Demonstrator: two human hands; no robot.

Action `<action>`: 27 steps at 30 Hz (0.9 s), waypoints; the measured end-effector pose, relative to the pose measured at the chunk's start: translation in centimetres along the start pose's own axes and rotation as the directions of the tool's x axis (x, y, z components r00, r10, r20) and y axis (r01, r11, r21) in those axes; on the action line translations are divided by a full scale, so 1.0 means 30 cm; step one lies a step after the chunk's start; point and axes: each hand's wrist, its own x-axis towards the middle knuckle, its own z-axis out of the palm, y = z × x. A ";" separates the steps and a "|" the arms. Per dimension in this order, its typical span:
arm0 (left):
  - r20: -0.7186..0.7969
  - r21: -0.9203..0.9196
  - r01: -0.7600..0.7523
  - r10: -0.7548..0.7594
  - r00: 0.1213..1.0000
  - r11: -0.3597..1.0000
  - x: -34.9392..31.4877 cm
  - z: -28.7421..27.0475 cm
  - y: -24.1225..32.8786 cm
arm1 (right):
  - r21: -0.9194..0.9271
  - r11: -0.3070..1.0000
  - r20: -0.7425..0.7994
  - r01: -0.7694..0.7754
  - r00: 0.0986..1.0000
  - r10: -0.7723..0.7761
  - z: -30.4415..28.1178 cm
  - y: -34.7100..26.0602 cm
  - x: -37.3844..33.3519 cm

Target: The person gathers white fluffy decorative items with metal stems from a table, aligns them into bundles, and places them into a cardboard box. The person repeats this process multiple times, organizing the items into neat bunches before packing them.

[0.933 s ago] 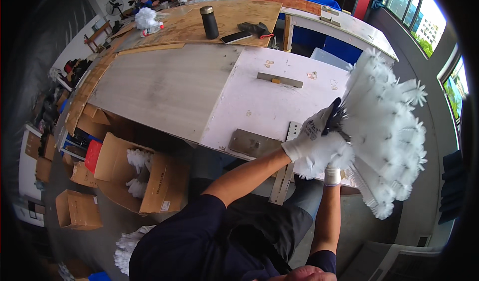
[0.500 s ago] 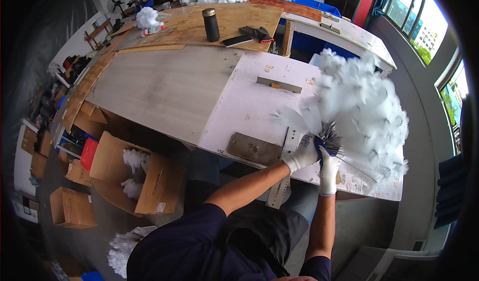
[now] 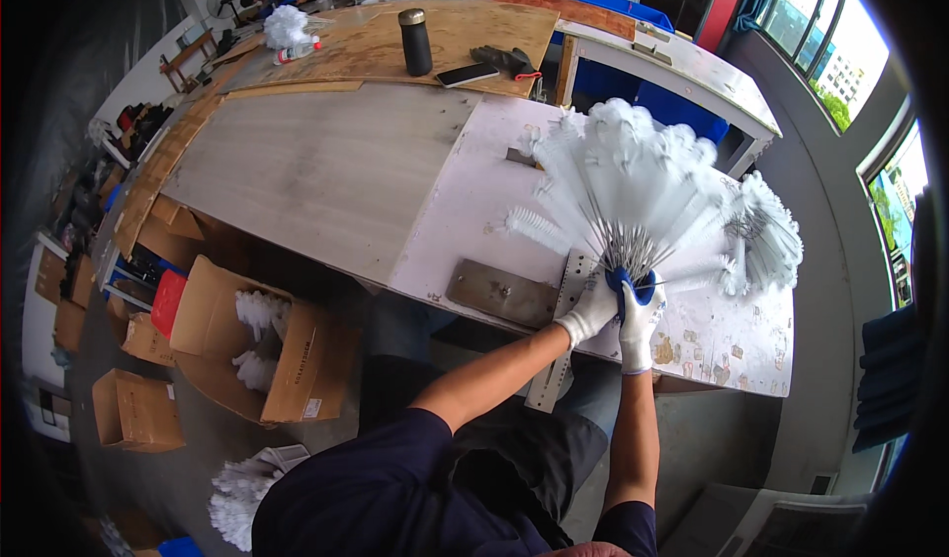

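Both my hands wear white gloves with blue palms. My left hand (image 3: 593, 307) and my right hand (image 3: 640, 328) close together around the gathered wire stems of a bundle of white bottle brushes (image 3: 638, 167). Their bristled heads fan out away from me over the table's right part. One brush leans out to the left, and another sticks out to the right. Beyond the right side of the bundle, a second pile of white brushes (image 3: 769, 236) lies on the table. Beside my left hand are a flat metal plate (image 3: 502, 292) and a perforated metal strip (image 3: 576, 278).
The pale work table (image 3: 450, 211) runs to the left. On the wooden table behind stand a black bottle (image 3: 415, 45), a phone (image 3: 467, 75) and a dark glove (image 3: 506, 59). Cardboard boxes (image 3: 321, 364) sit on the floor at left, one with white brushes. Another person works at the far end.
The bundle has swung left and now stands fanned out and sharp instead of blurred. The brush pile lying at right has come into view. Both hands still grip the stems.
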 end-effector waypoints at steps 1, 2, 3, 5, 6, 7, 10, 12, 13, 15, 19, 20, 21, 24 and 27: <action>0.010 0.097 -0.085 0.084 0.996 0.992 0.004 0.001 0.022 | 0.188 0.980 -0.081 0.060 0.996 -0.045 0.024 0.022 -0.001; 0.028 0.191 -0.161 0.159 0.987 0.968 -0.004 0.005 0.048 | 0.362 0.924 -0.166 0.124 0.984 -0.067 0.059 0.048 -0.013; 0.053 0.281 -0.236 0.231 0.972 0.930 -0.014 0.007 0.074 | 0.517 0.833 -0.253 0.198 0.965 -0.073 0.075 0.075 -0.023; 0.062 0.397 -0.178 0.167 0.984 0.900 -0.043 0.000 0.168 | 0.615 0.778 -0.141 0.128 0.989 -0.052 0.046 0.140 -0.051; 0.065 0.410 -0.214 0.205 0.977 0.887 -0.045 -0.011 0.158 | 0.719 0.685 -0.120 0.114 0.992 -0.038 0.085 0.212 -0.064; 0.122 0.513 -0.251 0.220 0.968 0.821 -0.040 -0.008 0.142 | 0.805 0.583 -0.116 0.112 0.993 -0.031 0.107 0.328 -0.058; 0.477 0.854 -0.510 0.231 0.848 0.107 -0.061 -0.065 0.075 | -0.073 0.878 -0.063 0.473 0.876 -0.477 0.089 0.491 -0.044; 0.267 0.843 -0.299 0.134 0.954 0.447 -0.056 -0.069 0.079 | -0.002 0.916 -0.027 0.401 0.916 -0.401 0.148 0.479 -0.071; 0.106 0.740 -0.112 0.050 0.993 0.663 -0.055 -0.064 0.085 | 0.523 0.843 -0.015 0.123 0.991 -0.135 0.183 0.431 -0.055; -0.006 0.566 0.052 -0.058 0.998 0.823 -0.042 0.013 0.136 | 0.938 0.347 -0.001 -0.016 0.999 0.046 0.150 0.508 -0.011; -0.044 0.494 -0.182 0.234 0.971 0.850 -0.051 0.007 0.151 | 0.909 0.408 -0.115 0.085 0.992 0.050 0.160 0.360 -0.021; -0.027 0.486 -0.182 0.223 0.974 0.855 -0.057 0.009 0.162 | 0.901 0.423 -0.135 0.097 0.989 0.061 0.150 0.334 -0.034; -0.010 0.478 -0.181 0.212 0.977 0.860 -0.060 0.011 0.173 | 0.891 0.448 -0.119 0.073 0.990 0.074 0.130 0.308 -0.037; 0.039 0.517 -0.086 0.077 0.996 0.852 -0.051 -0.052 0.067 | 0.894 0.445 -0.015 -0.055 0.988 0.152 0.108 0.074 -0.074; 0.060 0.478 -0.091 0.071 0.996 0.874 -0.088 0.018 0.146 | 0.677 0.729 -0.005 -0.104 0.989 0.145 0.038 0.177 -0.063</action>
